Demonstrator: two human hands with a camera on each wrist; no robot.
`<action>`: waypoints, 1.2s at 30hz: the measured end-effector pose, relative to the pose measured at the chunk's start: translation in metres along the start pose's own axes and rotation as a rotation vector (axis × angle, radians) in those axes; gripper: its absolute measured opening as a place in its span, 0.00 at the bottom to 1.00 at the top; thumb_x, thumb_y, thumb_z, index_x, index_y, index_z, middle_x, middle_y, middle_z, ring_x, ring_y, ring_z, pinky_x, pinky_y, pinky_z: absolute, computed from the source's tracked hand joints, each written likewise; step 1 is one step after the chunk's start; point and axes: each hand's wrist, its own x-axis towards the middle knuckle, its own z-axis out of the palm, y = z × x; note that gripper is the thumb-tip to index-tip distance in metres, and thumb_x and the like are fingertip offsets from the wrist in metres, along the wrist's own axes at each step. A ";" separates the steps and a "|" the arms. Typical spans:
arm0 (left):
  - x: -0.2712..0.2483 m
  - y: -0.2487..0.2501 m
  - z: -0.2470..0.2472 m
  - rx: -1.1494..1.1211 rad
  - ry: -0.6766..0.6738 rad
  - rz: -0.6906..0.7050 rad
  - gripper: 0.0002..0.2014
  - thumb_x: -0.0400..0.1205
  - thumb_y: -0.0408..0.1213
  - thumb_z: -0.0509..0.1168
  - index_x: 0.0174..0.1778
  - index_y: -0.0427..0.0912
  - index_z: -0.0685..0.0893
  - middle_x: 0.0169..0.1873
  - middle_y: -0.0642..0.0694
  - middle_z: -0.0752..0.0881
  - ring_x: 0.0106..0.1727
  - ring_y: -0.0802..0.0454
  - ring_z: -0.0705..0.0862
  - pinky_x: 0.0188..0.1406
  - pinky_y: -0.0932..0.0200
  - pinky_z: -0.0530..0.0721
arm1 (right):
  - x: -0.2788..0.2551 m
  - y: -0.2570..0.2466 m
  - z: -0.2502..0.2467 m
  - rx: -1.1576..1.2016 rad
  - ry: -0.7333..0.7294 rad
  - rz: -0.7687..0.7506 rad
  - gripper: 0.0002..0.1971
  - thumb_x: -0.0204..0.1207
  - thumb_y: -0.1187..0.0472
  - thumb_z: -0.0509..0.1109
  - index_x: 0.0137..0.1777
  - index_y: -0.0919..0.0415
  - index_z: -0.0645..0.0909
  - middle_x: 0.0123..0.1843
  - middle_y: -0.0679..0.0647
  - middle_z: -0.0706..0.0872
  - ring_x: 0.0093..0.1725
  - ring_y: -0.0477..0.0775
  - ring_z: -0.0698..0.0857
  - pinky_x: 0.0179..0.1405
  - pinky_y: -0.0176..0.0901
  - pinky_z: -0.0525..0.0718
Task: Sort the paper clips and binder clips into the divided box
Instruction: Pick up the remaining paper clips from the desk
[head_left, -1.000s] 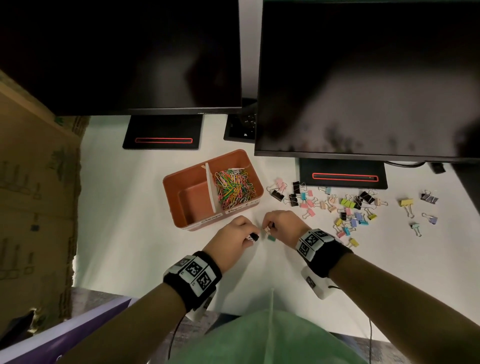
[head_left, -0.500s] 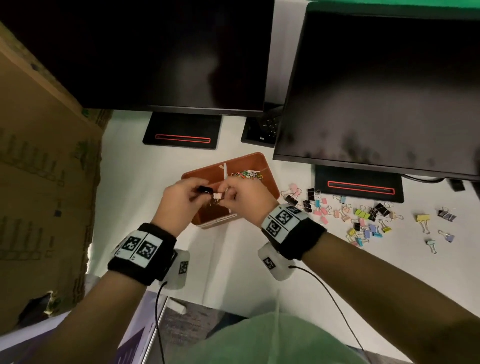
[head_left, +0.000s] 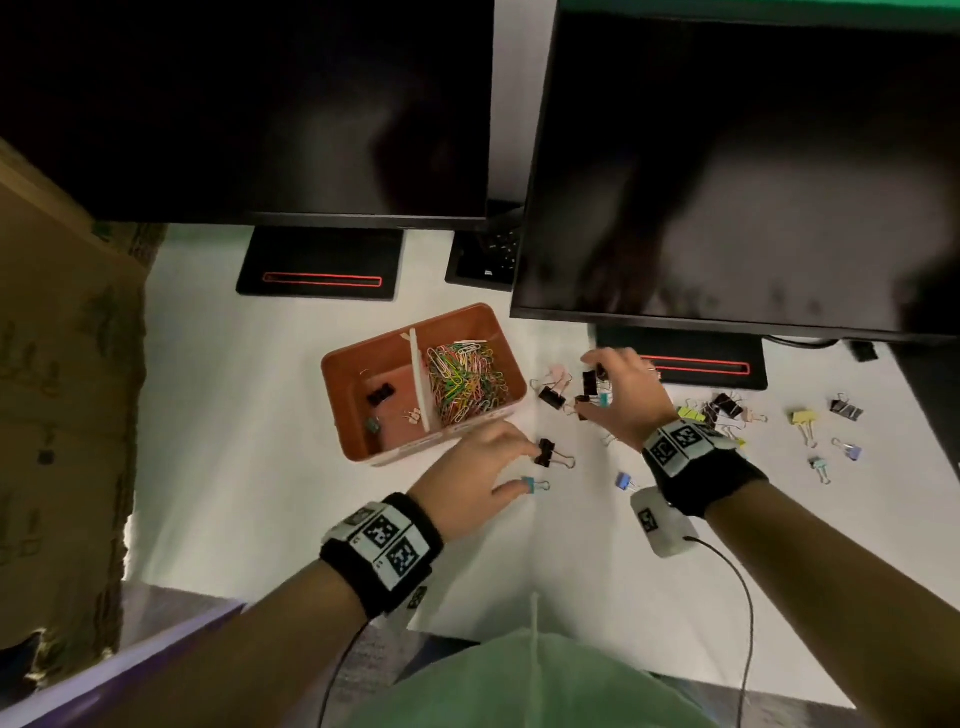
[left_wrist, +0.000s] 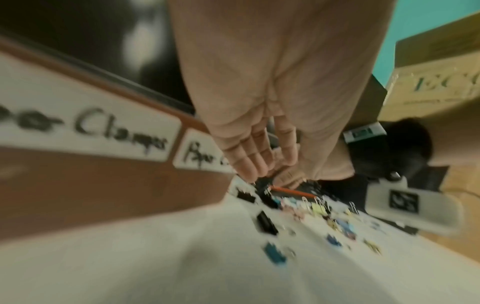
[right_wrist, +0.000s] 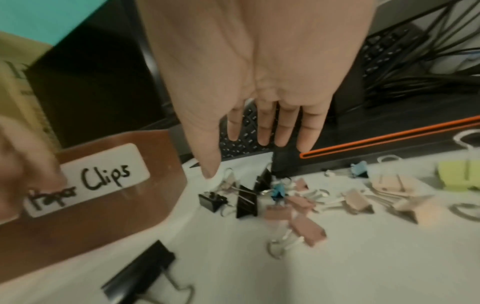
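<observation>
The orange divided box (head_left: 348, 415) holds a heap of coloured paper clips (head_left: 465, 376) in its right compartment. Its left compartment holds a black binder clip (head_left: 379, 395) and two small ones. My left hand (head_left: 522, 467) is open beside the box's front right corner. Its fingertips are close to a black binder clip (head_left: 545, 452) and a blue one (head_left: 529, 484) on the table. My right hand (head_left: 605, 384) hovers open, fingers spread, over the left end of the loose binder clips (head_left: 722, 410). Both palms are empty in the wrist views (left_wrist: 254, 164) (right_wrist: 241, 158).
Two dark monitors (head_left: 727, 171) on black stands (head_left: 322, 265) overhang the back of the white table. A keyboard (head_left: 488, 254) lies between them. A cardboard box (head_left: 62, 364) stands on the left. More binder clips (head_left: 844, 408) are scattered at the far right. Box labels (right_wrist: 103, 179) face me.
Both hands, which held small clips over the box's left compartment, have let go and swung right, empty, to the loose binder clips. The clips now lie in that compartment.
</observation>
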 end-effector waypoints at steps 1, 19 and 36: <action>0.007 -0.001 0.013 0.022 -0.047 -0.014 0.18 0.78 0.42 0.66 0.65 0.51 0.77 0.63 0.53 0.74 0.62 0.57 0.74 0.64 0.62 0.73 | 0.003 0.005 0.001 -0.023 -0.027 0.003 0.30 0.68 0.53 0.76 0.69 0.52 0.71 0.70 0.55 0.73 0.69 0.59 0.72 0.70 0.54 0.73; 0.047 -0.024 0.070 -0.009 -0.025 -0.230 0.16 0.71 0.28 0.67 0.54 0.46 0.82 0.55 0.46 0.75 0.52 0.44 0.80 0.58 0.50 0.80 | -0.008 0.016 0.030 -0.031 -0.274 -0.135 0.11 0.74 0.60 0.69 0.56 0.54 0.82 0.56 0.56 0.77 0.53 0.58 0.80 0.49 0.41 0.77; -0.022 0.011 0.000 -0.253 0.323 -0.191 0.15 0.70 0.25 0.70 0.46 0.48 0.82 0.48 0.53 0.77 0.39 0.58 0.81 0.41 0.67 0.84 | -0.036 -0.026 0.003 0.396 -0.071 -0.473 0.12 0.69 0.64 0.76 0.51 0.54 0.84 0.48 0.48 0.78 0.42 0.36 0.77 0.46 0.24 0.75</action>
